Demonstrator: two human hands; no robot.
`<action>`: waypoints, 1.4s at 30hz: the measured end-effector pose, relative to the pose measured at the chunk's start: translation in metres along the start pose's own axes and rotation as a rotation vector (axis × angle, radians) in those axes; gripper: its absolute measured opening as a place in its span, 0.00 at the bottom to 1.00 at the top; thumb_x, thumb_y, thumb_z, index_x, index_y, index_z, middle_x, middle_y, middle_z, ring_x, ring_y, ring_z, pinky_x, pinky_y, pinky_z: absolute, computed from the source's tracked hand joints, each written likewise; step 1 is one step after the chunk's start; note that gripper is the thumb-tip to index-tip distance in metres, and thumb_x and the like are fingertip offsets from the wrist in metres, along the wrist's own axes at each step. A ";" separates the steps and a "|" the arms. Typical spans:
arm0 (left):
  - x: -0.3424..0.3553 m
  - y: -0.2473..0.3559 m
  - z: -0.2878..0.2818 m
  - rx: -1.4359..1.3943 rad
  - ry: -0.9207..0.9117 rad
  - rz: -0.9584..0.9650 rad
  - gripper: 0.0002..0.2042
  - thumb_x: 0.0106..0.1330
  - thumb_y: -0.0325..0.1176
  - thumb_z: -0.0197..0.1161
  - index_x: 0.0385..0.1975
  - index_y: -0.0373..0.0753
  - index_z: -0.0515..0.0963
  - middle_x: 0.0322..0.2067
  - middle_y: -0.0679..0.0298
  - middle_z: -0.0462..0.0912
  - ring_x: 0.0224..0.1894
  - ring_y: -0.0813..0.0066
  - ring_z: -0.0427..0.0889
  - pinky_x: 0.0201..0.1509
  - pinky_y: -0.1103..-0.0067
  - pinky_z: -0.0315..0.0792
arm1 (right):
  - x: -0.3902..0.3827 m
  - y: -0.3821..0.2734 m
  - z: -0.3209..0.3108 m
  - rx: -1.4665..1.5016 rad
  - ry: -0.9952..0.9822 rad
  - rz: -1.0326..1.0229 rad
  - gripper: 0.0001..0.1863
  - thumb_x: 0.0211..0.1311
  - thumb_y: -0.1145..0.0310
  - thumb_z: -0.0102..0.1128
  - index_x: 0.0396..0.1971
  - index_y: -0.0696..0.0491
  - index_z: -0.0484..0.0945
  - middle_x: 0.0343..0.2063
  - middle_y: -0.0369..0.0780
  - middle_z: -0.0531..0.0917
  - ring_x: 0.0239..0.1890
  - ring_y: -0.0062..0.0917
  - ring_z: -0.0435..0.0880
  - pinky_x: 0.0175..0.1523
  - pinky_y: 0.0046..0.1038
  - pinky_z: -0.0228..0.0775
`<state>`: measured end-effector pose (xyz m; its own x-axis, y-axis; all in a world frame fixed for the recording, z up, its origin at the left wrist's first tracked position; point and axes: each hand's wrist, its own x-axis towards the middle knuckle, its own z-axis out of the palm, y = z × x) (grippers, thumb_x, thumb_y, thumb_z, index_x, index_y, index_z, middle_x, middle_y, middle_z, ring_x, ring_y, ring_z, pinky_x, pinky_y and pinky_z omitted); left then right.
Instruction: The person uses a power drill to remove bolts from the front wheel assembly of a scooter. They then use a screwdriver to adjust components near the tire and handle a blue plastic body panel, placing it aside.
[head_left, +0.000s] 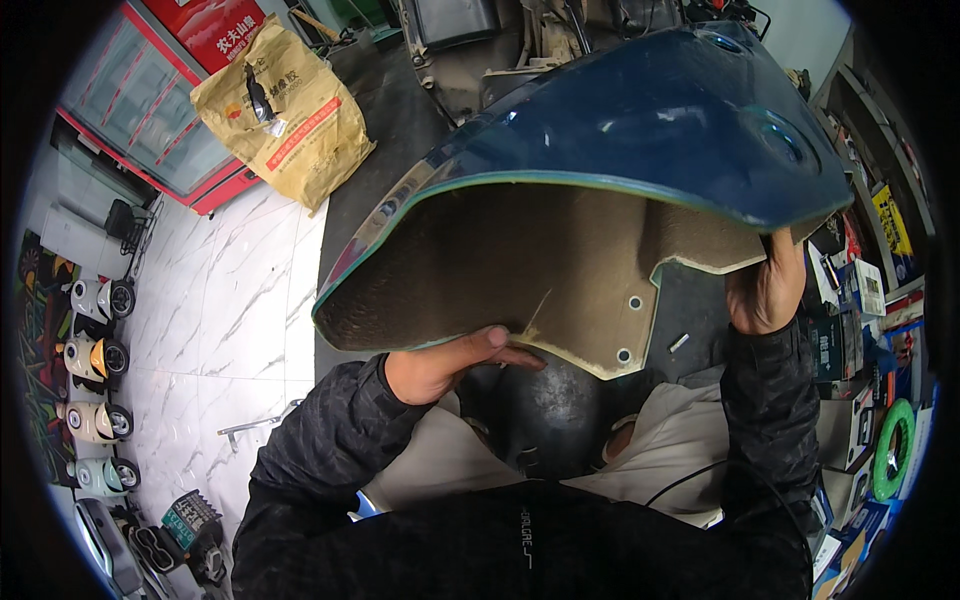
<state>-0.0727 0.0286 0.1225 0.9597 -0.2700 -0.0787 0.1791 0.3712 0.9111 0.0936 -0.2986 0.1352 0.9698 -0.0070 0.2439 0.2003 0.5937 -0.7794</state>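
Note:
A large dark blue molded panel, with a dusty brown underside and two eyelets on a flap, is tilted up in front of me. My left hand is closed on its lower left edge, thumb along the rim. My right hand grips it from underneath at the right end, its fingers partly hidden. Below the panel, between my knees, is a scuffed black rounded object. A small pale cylinder lies on the dark surface right of the flap.
A partly dismantled vehicle stands behind the panel. Left are a yellow sack, red-framed cooler, white tiled floor, metal tool and several toy scooters. Shelves with boxes and a green ring line the right.

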 end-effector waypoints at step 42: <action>0.012 -0.002 -0.015 0.103 0.295 0.047 0.15 0.78 0.36 0.67 0.48 0.26 0.84 0.39 0.53 0.91 0.42 0.64 0.92 0.49 0.74 0.83 | -0.024 0.023 0.017 -0.184 0.088 -0.168 0.27 0.83 0.56 0.59 0.71 0.57 0.70 0.66 0.43 0.80 0.66 0.32 0.81 0.71 0.35 0.73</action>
<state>-0.0580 0.0374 0.1134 0.9905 0.0200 -0.1358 0.1247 0.2814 0.9514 0.0729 -0.2709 0.1215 0.9277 -0.1681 0.3335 0.3734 0.4224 -0.8259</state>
